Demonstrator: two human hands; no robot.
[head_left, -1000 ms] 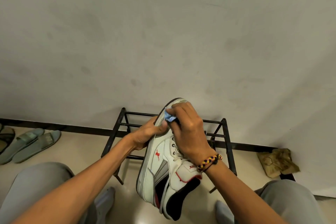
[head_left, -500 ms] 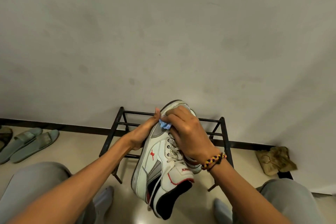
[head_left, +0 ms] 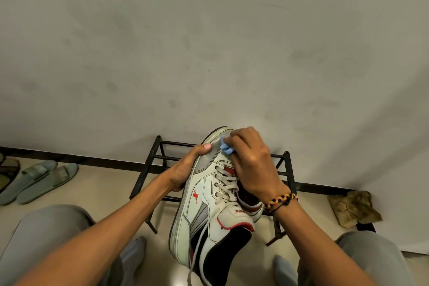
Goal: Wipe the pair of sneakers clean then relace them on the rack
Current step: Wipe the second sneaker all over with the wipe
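Right hand (head_left: 253,165) is pinching a blue cloth (head_left: 225,147), wiping the toe of the sneaker (head_left: 209,197) the left hand (head_left: 185,169) is gripping at lower centre; relacing not yet begun.

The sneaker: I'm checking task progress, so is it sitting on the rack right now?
No, the sneaker is held up in front of the rack by the left hand while the right hand wipes its toe.
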